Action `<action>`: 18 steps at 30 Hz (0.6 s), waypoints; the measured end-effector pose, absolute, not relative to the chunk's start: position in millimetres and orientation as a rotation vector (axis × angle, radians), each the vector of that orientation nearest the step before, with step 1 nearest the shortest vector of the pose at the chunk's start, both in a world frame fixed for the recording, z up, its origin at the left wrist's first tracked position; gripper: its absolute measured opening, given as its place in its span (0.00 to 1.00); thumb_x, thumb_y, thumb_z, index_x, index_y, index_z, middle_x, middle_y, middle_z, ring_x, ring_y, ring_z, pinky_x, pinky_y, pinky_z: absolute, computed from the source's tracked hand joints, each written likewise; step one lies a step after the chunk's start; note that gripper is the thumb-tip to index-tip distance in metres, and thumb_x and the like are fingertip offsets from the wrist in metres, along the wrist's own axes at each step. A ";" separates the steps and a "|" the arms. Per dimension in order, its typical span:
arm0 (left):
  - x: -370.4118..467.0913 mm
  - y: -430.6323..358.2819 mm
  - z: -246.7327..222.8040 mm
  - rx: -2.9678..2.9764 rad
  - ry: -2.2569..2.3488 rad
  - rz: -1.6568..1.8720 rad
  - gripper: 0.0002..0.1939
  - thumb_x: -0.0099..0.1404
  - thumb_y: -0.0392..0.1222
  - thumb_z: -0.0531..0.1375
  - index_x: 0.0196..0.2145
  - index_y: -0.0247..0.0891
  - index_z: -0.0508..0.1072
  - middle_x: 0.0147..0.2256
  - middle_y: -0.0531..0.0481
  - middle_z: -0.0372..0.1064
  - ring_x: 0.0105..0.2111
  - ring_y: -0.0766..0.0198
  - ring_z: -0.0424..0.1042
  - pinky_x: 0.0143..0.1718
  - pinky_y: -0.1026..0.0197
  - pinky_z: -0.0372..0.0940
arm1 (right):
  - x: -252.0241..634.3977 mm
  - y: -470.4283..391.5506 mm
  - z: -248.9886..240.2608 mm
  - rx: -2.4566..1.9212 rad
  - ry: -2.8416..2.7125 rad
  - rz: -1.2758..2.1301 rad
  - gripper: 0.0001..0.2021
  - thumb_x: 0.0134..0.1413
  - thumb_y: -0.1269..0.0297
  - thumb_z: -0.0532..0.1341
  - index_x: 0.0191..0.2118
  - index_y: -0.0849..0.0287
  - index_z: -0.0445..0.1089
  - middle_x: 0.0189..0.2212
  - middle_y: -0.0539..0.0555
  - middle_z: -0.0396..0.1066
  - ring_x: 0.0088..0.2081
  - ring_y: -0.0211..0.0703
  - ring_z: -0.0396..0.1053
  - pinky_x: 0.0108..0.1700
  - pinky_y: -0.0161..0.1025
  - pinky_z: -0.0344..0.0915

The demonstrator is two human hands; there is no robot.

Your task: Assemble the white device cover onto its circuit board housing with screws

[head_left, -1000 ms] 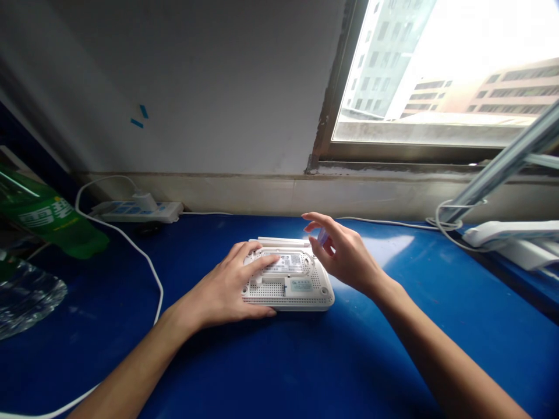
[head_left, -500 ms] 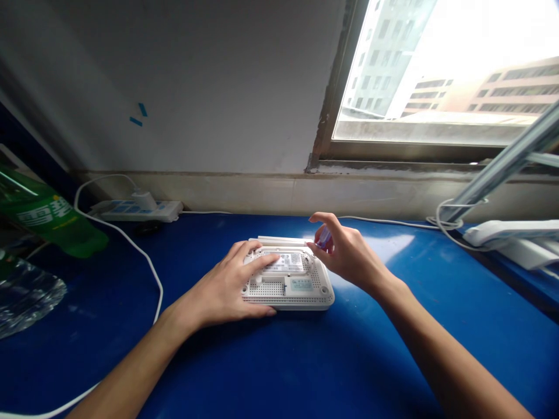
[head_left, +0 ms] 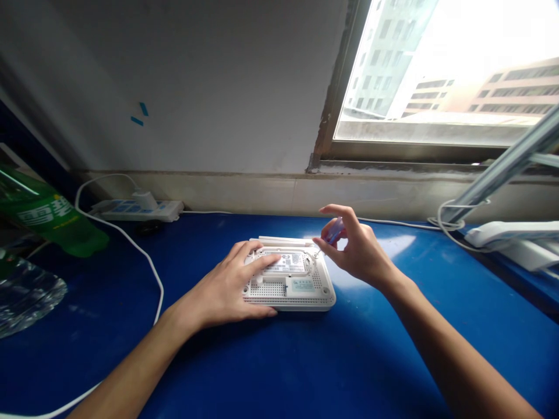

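Flat white plastic casing point(head_left: 266, 289) clasped by left hand point(head_left: 227, 286); purple-handled screwdriver point(head_left: 335, 231), gripped by right hand point(head_left: 363, 251), could be skidded by slanting.

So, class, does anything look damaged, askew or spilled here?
Yes: the wall looks ragged beside the window frame, and two blue strips sit on it at mismatched angles. I see no spill.

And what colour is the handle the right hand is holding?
The handle is pale purple; the head view shows it.
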State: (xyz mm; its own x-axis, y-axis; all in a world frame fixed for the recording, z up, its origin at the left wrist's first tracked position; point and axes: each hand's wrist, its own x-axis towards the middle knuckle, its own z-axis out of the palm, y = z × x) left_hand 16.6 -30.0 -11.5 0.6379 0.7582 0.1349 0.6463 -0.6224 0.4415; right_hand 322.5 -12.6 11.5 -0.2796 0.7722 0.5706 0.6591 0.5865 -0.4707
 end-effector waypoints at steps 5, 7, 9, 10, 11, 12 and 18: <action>16.9 -30.3 -10.3 2.509 1.139 0.398 0.47 0.57 0.63 0.72 0.70 0.59 0.60 0.69 0.44 0.48 0.70 0.38 0.50 0.66 0.36 0.61 | 324.8 -11.4 14.1 -1.109 -1.909 0.147 0.26 0.59 0.65 0.68 0.60 0.55 0.61 0.30 0.48 0.74 0.28 0.40 0.75 0.32 0.36 0.75; 17.0 -30.1 -10.7 2.510 1.144 0.388 0.47 0.57 0.63 0.72 0.70 0.60 0.59 0.70 0.44 0.48 0.70 0.38 0.49 0.66 0.36 0.60 | 324.4 -10.6 14.4 -1.108 -1.880 0.153 0.26 0.59 0.65 0.68 0.60 0.54 0.61 0.30 0.48 0.74 0.28 0.40 0.75 0.32 0.36 0.75; 17.0 -29.8 -11.2 2.510 1.143 0.390 0.47 0.57 0.63 0.72 0.70 0.59 0.59 0.70 0.44 0.48 0.70 0.38 0.50 0.66 0.36 0.60 | 323.9 -10.0 14.4 -1.109 -1.860 0.165 0.26 0.59 0.65 0.68 0.60 0.54 0.61 0.30 0.48 0.73 0.28 0.40 0.75 0.33 0.36 0.76; 17.0 -29.7 -11.3 2.509 1.141 0.394 0.47 0.57 0.63 0.72 0.70 0.59 0.60 0.69 0.44 0.48 0.70 0.38 0.50 0.66 0.36 0.60 | 323.8 -9.8 14.4 -1.109 -1.854 0.170 0.26 0.59 0.65 0.68 0.60 0.54 0.61 0.30 0.48 0.73 0.28 0.40 0.75 0.33 0.36 0.76; 16.9 -29.6 -11.3 2.507 1.140 0.398 0.47 0.57 0.62 0.72 0.70 0.58 0.60 0.69 0.44 0.48 0.69 0.38 0.51 0.66 0.36 0.60 | 323.8 -9.6 14.3 -1.108 -1.850 0.171 0.26 0.59 0.65 0.68 0.60 0.54 0.61 0.30 0.48 0.73 0.28 0.40 0.75 0.33 0.36 0.76; 16.9 -29.7 -11.2 2.505 1.140 0.400 0.47 0.56 0.62 0.72 0.70 0.58 0.61 0.69 0.43 0.48 0.69 0.38 0.51 0.66 0.36 0.60 | 324.1 -9.5 14.0 -1.108 -1.848 0.171 0.26 0.59 0.65 0.68 0.60 0.54 0.61 0.30 0.48 0.73 0.28 0.41 0.75 0.33 0.36 0.76; 17.4 -31.2 -9.4 2.506 1.150 0.364 0.47 0.57 0.63 0.71 0.70 0.58 0.59 0.70 0.44 0.47 0.69 0.38 0.50 0.66 0.37 0.61 | 324.3 -9.4 8.5 -1.115 -1.949 0.168 0.26 0.59 0.66 0.67 0.60 0.54 0.58 0.30 0.47 0.73 0.26 0.38 0.73 0.31 0.35 0.72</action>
State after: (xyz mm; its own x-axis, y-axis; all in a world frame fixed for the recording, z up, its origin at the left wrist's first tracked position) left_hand 17.4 -31.2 -9.4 0.6357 0.7675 0.0824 0.6752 -0.6046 0.4226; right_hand 324.3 -9.4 8.5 -0.2303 0.7563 0.6124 0.6405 0.5916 -0.4897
